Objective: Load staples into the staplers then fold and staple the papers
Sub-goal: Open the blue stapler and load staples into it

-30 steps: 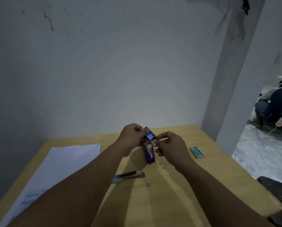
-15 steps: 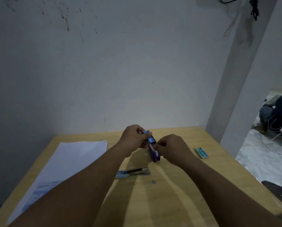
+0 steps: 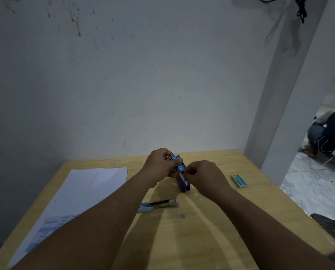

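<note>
Nearest you, close to the middle of the wooden tabletop (image 3: 211,240), lies one small grey strip of staples (image 3: 182,215), alone on the bare wood. Just beyond it rests a light blue stapler (image 3: 158,204), one of two staplers in view; it lies flat with its long axis running left to right, its metal end toward the right edge and its blue end partly hidden under your left forearm. Toward the left edge a stack of white papers (image 3: 81,193) stretches from the near left corner toward the far side, with printed blue blocks at its near end.

Farther in, your two hands meet above the middle of the tabletop. Your left hand (image 3: 158,168) has its fingers curled around a small blue staple box (image 3: 179,164) marked with a "10". Your right hand (image 3: 203,178) is curled, fingertips pinched at the box's lower edge; what they pinch cannot be made out. Between the hands hangs the purple stapler (image 3: 183,183), its long axis pointing down and toward you, lower tip near the wood.

Toward the right edge lies a second, green staple box (image 3: 239,181), flat and well apart from the hands.
</note>
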